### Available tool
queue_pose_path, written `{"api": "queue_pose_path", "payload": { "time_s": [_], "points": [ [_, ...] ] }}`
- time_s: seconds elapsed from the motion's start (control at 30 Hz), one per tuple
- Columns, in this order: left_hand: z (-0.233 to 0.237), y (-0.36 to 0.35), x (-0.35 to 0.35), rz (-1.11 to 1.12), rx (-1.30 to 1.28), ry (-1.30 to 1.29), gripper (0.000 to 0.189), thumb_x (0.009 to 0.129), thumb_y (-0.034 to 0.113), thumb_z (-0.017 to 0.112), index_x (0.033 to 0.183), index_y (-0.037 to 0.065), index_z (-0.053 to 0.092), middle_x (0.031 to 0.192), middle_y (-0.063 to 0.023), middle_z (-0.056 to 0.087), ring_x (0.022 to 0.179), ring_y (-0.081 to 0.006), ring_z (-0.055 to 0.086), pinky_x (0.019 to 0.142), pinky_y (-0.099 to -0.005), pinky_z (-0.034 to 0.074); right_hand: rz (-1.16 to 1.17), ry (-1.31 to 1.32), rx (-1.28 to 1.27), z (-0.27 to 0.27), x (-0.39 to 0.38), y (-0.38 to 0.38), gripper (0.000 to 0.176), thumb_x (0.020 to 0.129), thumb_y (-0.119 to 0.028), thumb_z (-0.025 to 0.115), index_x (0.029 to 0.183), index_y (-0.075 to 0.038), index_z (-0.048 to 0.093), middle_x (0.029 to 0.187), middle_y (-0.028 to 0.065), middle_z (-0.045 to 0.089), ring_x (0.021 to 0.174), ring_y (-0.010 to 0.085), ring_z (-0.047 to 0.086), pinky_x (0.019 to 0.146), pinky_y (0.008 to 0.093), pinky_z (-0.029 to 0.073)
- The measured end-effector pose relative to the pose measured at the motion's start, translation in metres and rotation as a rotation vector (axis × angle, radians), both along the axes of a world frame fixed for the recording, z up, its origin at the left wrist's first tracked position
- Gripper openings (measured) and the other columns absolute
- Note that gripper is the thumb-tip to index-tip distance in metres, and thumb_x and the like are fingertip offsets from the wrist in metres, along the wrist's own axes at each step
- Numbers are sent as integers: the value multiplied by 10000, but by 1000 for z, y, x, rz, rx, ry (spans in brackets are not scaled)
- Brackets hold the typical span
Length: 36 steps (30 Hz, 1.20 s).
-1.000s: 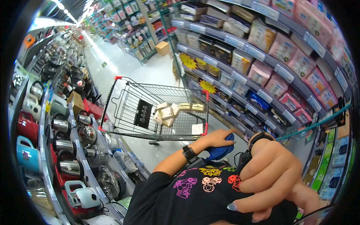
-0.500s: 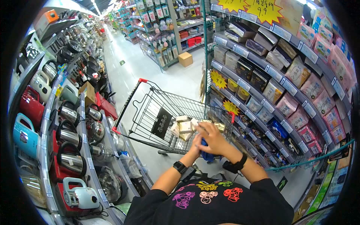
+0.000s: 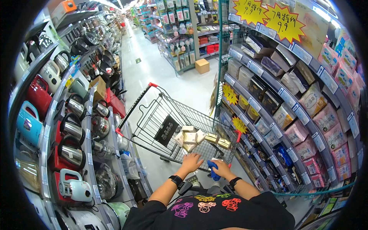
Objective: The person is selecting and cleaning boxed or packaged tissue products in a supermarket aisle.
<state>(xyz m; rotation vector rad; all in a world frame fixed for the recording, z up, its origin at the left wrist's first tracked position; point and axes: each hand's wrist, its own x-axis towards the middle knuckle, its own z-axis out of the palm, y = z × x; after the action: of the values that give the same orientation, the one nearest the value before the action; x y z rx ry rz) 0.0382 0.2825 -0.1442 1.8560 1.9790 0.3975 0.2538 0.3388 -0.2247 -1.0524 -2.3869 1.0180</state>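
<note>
A wire shopping cart (image 3: pixel 161 111) stands in front of me, angled across the aisle. White-wrapped packs (image 3: pixel 190 138) and gold packs (image 3: pixel 217 140) lie inside it. My left hand (image 3: pixel 191 162) is by the cart's near side, fingers spread and holding nothing. To its right, my right hand (image 3: pixel 222 168) is closed on a blue cloth (image 3: pixel 213 170), just outside the cart's near right corner.
Shelves of kettles (image 3: pixel 72 153) and pans line the left side. On the right, a curved rack holds tissue packs (image 3: pixel 312 99) under yellow price signs (image 3: pixel 283 23). A cardboard box (image 3: pixel 202 66) sits on the floor beyond the cart.
My hands were together over the cart's near edge; now they are apart and lower, the left one spread and the right one with the blue cloth. The view has shifted slightly.
</note>
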Motion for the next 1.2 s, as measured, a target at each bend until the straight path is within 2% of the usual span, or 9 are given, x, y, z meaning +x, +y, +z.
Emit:
{"api": "queue_pose_path", "payload": {
  "time_s": [0.13, 0.23, 0.33, 0.53, 0.67, 0.77, 0.83, 1.03, 1.2],
  "points": [
    [-64, -7, -5, 78, -422, 141, 505, 863, 489, 434, 1100, 78, 606, 966, -161, 642, 979, -328, 574, 948, -557, 293, 55, -53, -130, -11, 5, 4, 431, 756, -236, 569, 1179, -154, 542, 1004, 179, 582, 932, 351, 570, 816, 430, 467],
    [-71, -21, 13, -19, -352, 498, 537, 880, 529, 361, 1072, 98, 617, 958, -169, 646, 975, -341, 578, 903, -540, 324, 154, -82, -159, -12, 11, 7, 419, 762, -258, 567, 1167, -151, 541, 966, 180, 593, 898, 353, 580, 797, 426, 469],
    [-58, -13, 26, 54, -521, 415, 540, 872, 539, 374, 1026, 92, 635, 956, -153, 651, 942, -351, 591, 893, -516, 342, 208, -71, -184, -15, 15, 9, 404, 763, -264, 563, 1150, -149, 556, 940, 180, 599, 897, 350, 581, 800, 423, 468],
    [-77, -19, 36, 116, -432, 489, 510, 820, 544, 462, 977, 96, 647, 976, -139, 651, 946, -302, 607, 848, -468, 403, 230, -91, -226, -21, 24, 4, 415, 753, -272, 565, 1149, -148, 570, 932, 184, 619, 884, 343, 596, 796, 416, 478],
    [-64, -7, 47, -11, -593, 453, 507, 804, 545, 505, 946, 90, 679, 1006, -136, 649, 923, -278, 628, 824, -458, 448, 289, -140, -422, -38, 29, 12, 435, 735, -284, 605, 1149, -155, 561, 973, 179, 622, 896, 339, 601, 804, 395, 478],
    [-50, 22, 56, -133, -842, 445, 554, 812, 564, 503, 1024, 78, 664, 1077, -134, 634, 1010, -288, 605, 819, -417, 480, 313, -219, -530, -51, 33, 14, 490, 708, -278, 644, 1174, -164, 543, 991, 179, 621, 936, 347, 590, 832, 406, 467],
    [-67, 34, 54, -175, -912, 401, 558, 816, 560, 502, 1040, 72, 655, 1080, -139, 631, 1018, -297, 598, 828, -417, 479, 327, -323, -578, -50, 32, 16, 546, 690, -279, 665, 1202, -157, 522, 1036, 205, 602, 971, 369, 573, 845, 415, 461],
    [-94, 59, 21, -144, -929, 225, 580, 821, 539, 525, 1124, 49, 593, 1150, -145, 598, 1065, -312, 572, 863, -432, 454, -38, -599, -648, -59, 18, 22, 942, 592, -328, 740, 1361, -40, 278, 1256, 359, 372, 1076, 441, 496, 891, 415, 443],
    [-134, 82, -3, -145, -910, 65, 593, 823, 477, 542, 1210, 31, 486, 1140, -199, 585, 1079, -328, 555, 871, -387, 446, -285, -555, -757, -70, -3, 65, 1066, 559, -329, 762, 1382, 23, 182, 1309, 345, 341, 1175, 431, 436, 964, 396, 401]
  ]
}}
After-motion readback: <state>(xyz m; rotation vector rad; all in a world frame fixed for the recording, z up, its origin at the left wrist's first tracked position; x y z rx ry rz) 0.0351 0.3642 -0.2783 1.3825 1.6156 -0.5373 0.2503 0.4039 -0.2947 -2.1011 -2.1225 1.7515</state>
